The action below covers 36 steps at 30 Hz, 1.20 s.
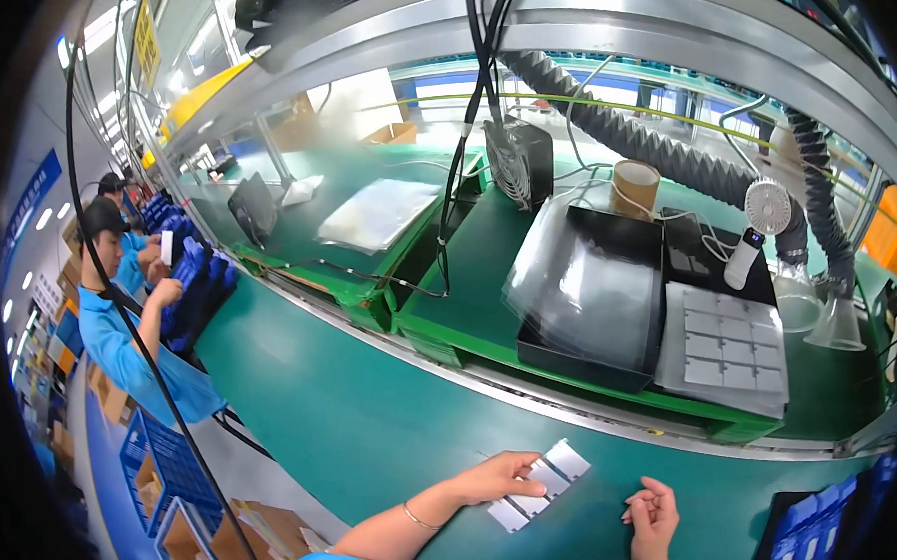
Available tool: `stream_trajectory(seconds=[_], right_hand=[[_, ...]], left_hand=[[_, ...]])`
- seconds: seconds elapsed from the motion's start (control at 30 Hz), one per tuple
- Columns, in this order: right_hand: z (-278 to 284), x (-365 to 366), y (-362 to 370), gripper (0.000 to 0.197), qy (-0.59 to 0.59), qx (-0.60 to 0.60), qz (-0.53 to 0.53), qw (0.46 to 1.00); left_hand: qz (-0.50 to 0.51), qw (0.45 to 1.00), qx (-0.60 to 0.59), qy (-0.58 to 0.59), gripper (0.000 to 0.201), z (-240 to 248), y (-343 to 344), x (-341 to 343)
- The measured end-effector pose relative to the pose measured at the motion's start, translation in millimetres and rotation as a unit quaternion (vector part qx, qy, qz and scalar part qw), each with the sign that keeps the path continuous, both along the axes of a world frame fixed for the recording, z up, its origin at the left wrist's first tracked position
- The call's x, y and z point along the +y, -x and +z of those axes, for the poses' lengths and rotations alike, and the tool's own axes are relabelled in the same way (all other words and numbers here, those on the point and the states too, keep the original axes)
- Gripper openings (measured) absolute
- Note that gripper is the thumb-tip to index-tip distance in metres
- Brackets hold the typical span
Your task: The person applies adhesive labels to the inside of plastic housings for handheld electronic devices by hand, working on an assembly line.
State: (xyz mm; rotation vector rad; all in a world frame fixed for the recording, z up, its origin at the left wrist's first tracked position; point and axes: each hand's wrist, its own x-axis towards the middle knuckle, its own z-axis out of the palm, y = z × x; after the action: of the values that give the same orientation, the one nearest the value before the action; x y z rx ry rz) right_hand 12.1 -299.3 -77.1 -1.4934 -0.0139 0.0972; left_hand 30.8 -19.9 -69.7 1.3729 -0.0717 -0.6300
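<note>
Signage: lettering visible at the left side of the view, too small or skewed to read with certainty.

Yellow sign (147, 43), upper left near the ceiling lights: upright, narrow, dark characters, seen at a steep slant. Blue sign (31, 203), far left: long panel, pale characters along its length, bent by the lens. White notice (47, 291), below the blue one: rows of dark print, blurred. Small dark display (756, 238) on the white handheld fan (768, 206), right: a lit bluish mark, too tiny to make out.
</note>
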Motion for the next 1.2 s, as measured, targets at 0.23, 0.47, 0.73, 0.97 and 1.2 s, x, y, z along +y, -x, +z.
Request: stream_trajectory(seconds=[0.23,0.47,0.73,0.97,1.2], right_hand=[[-1,-5,2,0.026,0.036,-0.003,0.020,0.999],[0,-3,5,0.025,0.026,0.012,0.029,0.999],[-15,-2,-5,0.015,0.010,-0.014,0.017,1.000],[6,-4,1,0.022,0.072,0.004,0.041,0.997],[12,-3,-2,0.020,0.116,0.000,0.036,0.993]], left_hand=[[-0.045,0.999,0.018,0.005,0.037,7,-2,0],[-0.057,0.997,0.022,-0.043,0.037,17,-3,5],[-0.065,0.997,0.030,-0.037,0.032,17,-3,8],[-0.052,0.997,0.007,-0.051,0.032,9,-4,8],[-0.069,0.997,0.029,0.025,0.030,17,-4,5]])
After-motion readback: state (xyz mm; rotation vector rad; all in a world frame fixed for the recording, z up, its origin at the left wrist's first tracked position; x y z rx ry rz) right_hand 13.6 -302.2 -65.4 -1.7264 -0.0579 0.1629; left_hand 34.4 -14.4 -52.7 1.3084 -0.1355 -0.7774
